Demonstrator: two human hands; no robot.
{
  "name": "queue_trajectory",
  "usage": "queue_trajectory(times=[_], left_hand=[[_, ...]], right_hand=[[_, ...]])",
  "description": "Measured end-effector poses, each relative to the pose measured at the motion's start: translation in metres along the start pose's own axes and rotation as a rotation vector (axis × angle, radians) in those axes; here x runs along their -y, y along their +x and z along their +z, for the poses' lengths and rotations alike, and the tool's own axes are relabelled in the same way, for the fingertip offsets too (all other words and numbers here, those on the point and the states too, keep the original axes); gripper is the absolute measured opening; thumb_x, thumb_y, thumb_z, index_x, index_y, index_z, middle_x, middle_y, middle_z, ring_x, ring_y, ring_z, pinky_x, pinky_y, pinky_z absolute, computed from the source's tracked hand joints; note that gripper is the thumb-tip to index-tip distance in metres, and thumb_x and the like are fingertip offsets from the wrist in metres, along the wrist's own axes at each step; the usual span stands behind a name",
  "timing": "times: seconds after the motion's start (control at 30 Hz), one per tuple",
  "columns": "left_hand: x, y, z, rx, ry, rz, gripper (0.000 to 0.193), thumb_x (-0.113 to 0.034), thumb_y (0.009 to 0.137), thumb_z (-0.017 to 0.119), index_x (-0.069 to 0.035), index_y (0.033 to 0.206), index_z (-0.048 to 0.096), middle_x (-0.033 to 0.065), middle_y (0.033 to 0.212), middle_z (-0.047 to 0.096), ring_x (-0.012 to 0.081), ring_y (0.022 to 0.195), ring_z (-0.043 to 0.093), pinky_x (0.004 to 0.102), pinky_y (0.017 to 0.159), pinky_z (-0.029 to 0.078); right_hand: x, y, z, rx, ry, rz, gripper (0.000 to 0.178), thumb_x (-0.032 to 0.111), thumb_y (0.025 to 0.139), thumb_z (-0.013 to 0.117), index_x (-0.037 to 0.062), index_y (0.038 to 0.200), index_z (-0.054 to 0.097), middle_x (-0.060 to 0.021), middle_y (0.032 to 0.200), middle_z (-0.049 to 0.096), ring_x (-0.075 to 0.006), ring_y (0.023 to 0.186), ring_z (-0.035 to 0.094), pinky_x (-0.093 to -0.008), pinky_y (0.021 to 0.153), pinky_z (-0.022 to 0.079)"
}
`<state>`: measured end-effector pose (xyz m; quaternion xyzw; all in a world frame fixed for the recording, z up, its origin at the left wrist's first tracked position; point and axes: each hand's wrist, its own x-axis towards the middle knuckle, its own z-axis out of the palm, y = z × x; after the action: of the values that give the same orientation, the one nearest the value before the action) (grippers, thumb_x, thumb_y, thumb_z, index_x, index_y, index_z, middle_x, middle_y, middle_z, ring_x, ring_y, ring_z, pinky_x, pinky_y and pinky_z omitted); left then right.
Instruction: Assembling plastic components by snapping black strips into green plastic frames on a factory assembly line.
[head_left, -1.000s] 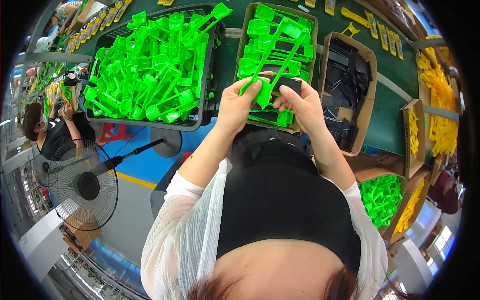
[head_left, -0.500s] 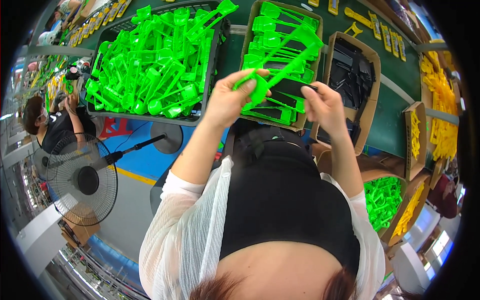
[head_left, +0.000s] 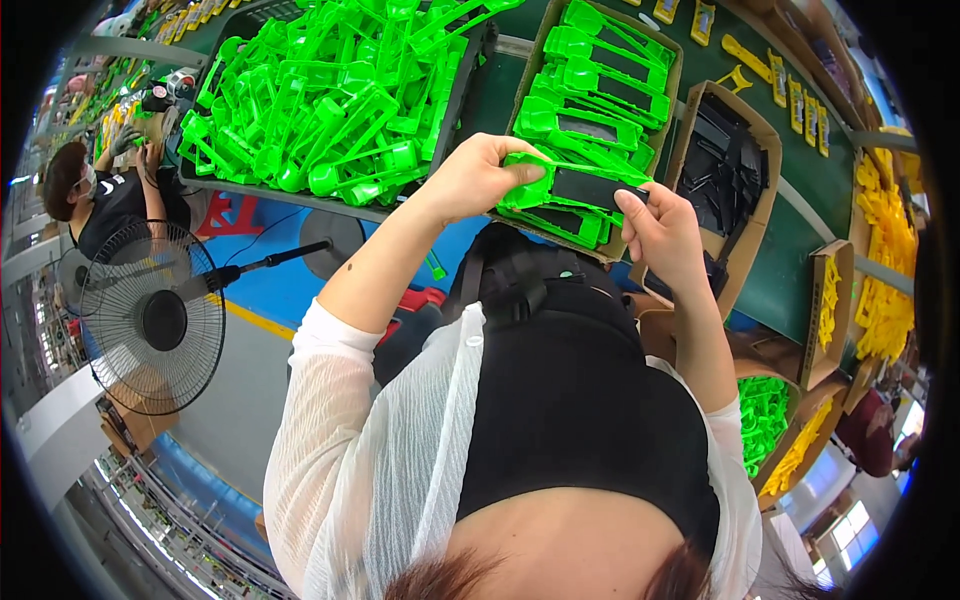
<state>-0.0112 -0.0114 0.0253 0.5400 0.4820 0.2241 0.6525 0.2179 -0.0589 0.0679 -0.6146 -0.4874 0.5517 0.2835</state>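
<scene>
Between my hands is a bright green plastic frame [head_left: 534, 192] with a round cup-like end. My left hand [head_left: 475, 182] pinches that end between thumb and fingers. My right hand [head_left: 662, 228] is closed on the far end of a flat black plate [head_left: 588, 187], which lies along the green frame; whether it is seated in it I cannot tell. Both are held over the near part of a cardboard box [head_left: 668, 120] of similar green frames [head_left: 618, 62], several with black plates in them.
To the left stands a black crate [head_left: 452, 125] heaped with green frames [head_left: 330, 105]. Right of the box, a carton [head_left: 757, 215] holds loose black plates [head_left: 715, 145]. Yellow parts [head_left: 885, 270] lie farther right. A standing fan [head_left: 163, 318] and a co-worker [head_left: 105, 210] are at the left.
The green frame has come down from a raised slant to lie nearly level, and the black plate now lies along it. My right hand has shifted slightly right and down.
</scene>
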Motion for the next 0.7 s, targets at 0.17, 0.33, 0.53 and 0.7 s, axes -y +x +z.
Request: queue_trajectory(times=[0.17, 0.33, 0.53, 0.7], left_hand=[[-0.003, 0.0, 0.007, 0.032, -0.125, -0.027, 0.015, -0.013, 0.08, 0.061, -0.006, 0.093, 0.064, -0.0016, 0.056, 0.052, 0.003, 0.047, 0.037, 0.0218, 0.042, 0.03], [0.005, 0.008, 0.009, 0.008, 0.114, 0.098, 0.014, -0.009, 0.079, 0.062, -0.005, 0.091, 0.065, -0.0003, 0.067, 0.058, 0.0052, 0.062, 0.046, 0.023, 0.057, 0.04], [0.012, 0.012, 0.008, 0.07, -0.056, 0.08, 0.014, -0.008, 0.079, 0.061, -0.005, 0.092, 0.065, -0.0013, 0.067, 0.057, 0.005, 0.062, 0.046, 0.0226, 0.057, 0.04], [0.005, 0.01, 0.024, 0.044, -0.101, 0.012, 0.017, -0.01, 0.075, 0.067, -0.003, 0.09, 0.064, 0.0009, 0.068, 0.058, 0.0053, 0.056, 0.046, 0.0222, 0.053, 0.04]], right_hand=[[-0.012, 0.006, 0.002, 0.002, -0.037, 0.051, 0.024, 0.019, 0.085, 0.055, -0.0009, 0.072, 0.052, -0.0041, 0.052, 0.053, -0.0093, 0.039, 0.048, -0.0241, 0.036, 0.037], [-0.032, 0.015, 0.007, -0.221, -0.905, -0.193, 0.04, 0.036, 0.078, 0.061, -0.0009, 0.069, 0.048, -0.0181, 0.057, 0.055, -0.0375, 0.059, 0.055, -0.0425, 0.053, 0.044], [-0.036, 0.013, -0.008, -0.268, -0.397, -0.056, 0.037, 0.033, 0.076, 0.066, 0.001, 0.077, 0.047, -0.0089, 0.057, 0.055, -0.02, 0.044, 0.052, -0.0302, 0.042, 0.039], [-0.043, 0.012, -0.011, -0.133, -0.054, 0.069, 0.026, 0.023, 0.076, 0.067, 0.0018, 0.078, 0.052, -0.0052, 0.061, 0.058, -0.0071, 0.045, 0.05, -0.0214, 0.041, 0.037]])
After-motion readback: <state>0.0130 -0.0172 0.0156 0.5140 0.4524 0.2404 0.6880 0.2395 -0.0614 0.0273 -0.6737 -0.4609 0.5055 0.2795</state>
